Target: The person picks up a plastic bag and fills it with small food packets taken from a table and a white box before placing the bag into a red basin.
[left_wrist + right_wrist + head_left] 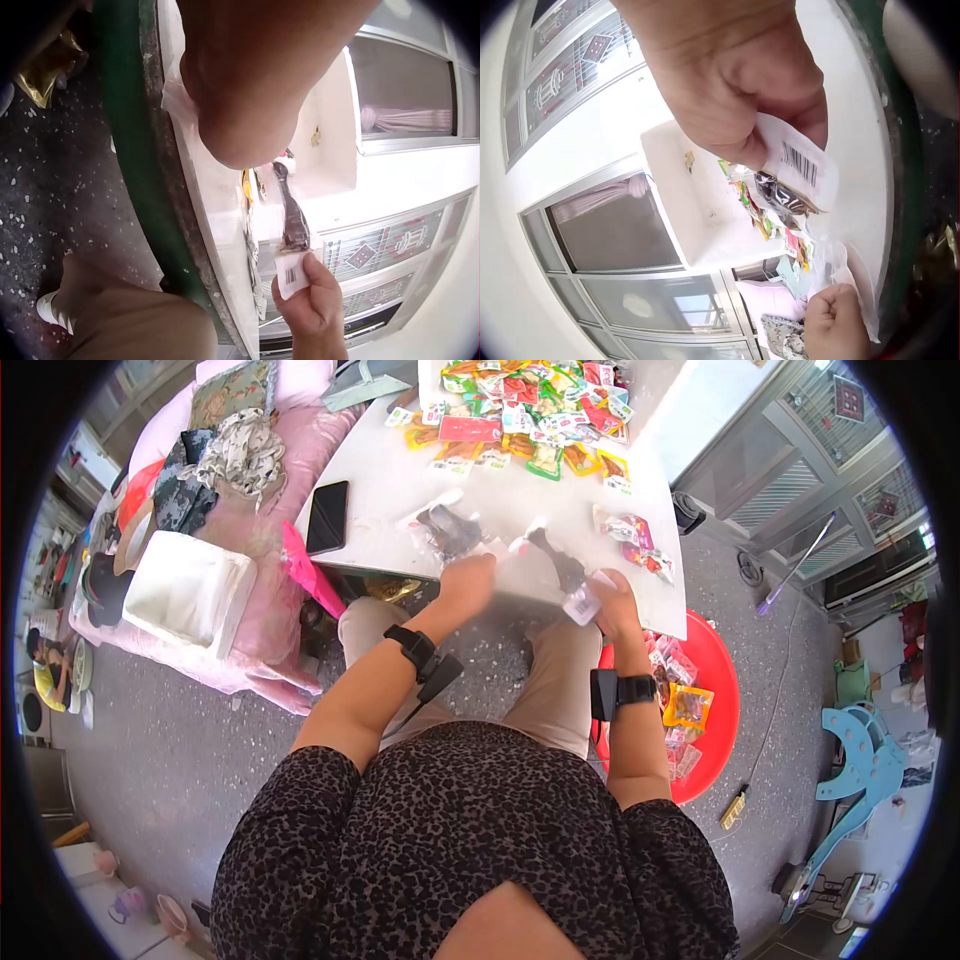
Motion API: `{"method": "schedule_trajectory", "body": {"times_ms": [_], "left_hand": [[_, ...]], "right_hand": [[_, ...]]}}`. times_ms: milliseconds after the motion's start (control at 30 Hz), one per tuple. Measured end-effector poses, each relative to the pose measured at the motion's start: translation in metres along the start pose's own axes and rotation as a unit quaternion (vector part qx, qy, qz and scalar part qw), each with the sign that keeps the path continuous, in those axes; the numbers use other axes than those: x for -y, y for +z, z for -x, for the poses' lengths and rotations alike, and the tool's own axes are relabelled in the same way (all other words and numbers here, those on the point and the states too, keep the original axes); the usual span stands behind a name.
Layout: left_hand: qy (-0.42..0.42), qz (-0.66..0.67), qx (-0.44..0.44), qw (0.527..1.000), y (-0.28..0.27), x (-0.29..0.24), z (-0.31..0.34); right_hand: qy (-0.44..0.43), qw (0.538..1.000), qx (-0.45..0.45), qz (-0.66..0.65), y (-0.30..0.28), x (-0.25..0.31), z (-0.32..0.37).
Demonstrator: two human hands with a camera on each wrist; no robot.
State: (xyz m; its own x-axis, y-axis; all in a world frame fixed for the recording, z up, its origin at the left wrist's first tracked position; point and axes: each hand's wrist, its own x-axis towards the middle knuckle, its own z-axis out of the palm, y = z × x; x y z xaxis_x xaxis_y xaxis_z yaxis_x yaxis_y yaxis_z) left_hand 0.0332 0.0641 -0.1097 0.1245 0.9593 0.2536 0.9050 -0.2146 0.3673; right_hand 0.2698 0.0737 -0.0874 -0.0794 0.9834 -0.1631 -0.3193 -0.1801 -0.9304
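At one o'clock I see the right hand [618, 603] pinching a packet [804, 163] endwise, likely sparing its contents; the left hand's [467, 587] grip I can't tell.

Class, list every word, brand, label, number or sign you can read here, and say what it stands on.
No words, brands or numbers are legible.
Barcode on the packet in the right hand: any digits too small.
Colourful packets on the table: print too small.
Packets in the red basin: too small or blurred.
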Motion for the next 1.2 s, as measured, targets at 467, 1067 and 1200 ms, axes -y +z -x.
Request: {"method": "schedule_trajectory", "body": {"times_ms": [467, 1067, 1200], "left_hand": [[-0.013, 0.050, -0.004, 0.999, -0.021, -0.025, -0.001], [-0.035, -0.009, 0.045, 0.998, -0.026, -0.032, -0.007], [0.005, -0.029, 0.026, 0.999, -0.028, -0.032, -0.004]], "right_hand": [[0.088, 0.985, 0.029, -0.143, -0.009, -0.044, 0.024], [0.127, 0.985, 0.069, -0.097, -0.016, -0.048, 0.008], [0.098, 0.987, 0.042, -0.118, -0.009, -0.046, 0.008]]}}
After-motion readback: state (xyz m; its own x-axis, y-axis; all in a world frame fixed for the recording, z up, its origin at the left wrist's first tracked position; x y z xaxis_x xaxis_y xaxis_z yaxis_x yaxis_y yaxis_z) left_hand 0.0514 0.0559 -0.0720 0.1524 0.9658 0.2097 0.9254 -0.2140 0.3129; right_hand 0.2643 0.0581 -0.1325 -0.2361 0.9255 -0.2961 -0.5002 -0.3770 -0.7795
